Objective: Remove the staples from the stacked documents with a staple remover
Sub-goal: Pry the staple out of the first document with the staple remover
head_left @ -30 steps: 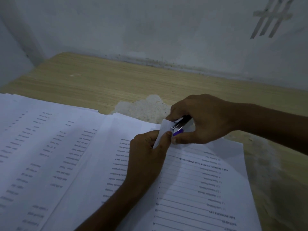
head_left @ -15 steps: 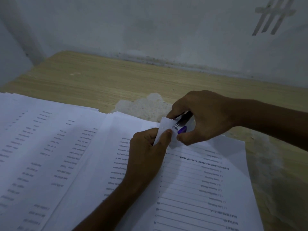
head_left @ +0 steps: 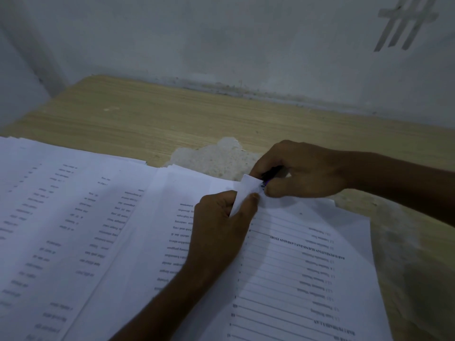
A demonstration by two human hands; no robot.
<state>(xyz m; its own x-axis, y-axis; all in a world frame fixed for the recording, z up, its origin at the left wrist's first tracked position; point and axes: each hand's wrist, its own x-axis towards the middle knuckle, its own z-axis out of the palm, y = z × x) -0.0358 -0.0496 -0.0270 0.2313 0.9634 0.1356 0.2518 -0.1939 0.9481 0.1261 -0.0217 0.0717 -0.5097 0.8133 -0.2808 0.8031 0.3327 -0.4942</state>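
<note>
A dark staple remover (head_left: 269, 177) with a purple tip sits at the lifted corner (head_left: 244, 193) of a stapled document (head_left: 307, 267). The right hand (head_left: 304, 169) grips it between thumb and curled fingers. The left hand (head_left: 221, 225) pinches that folded-up corner. More printed pages (head_left: 61, 217) overlap to the left. All lie on a pale wood-grain table (head_left: 172, 119) with a worn whitish patch (head_left: 214, 156), set against a dim grey-white wall (head_left: 221, 45).
</note>
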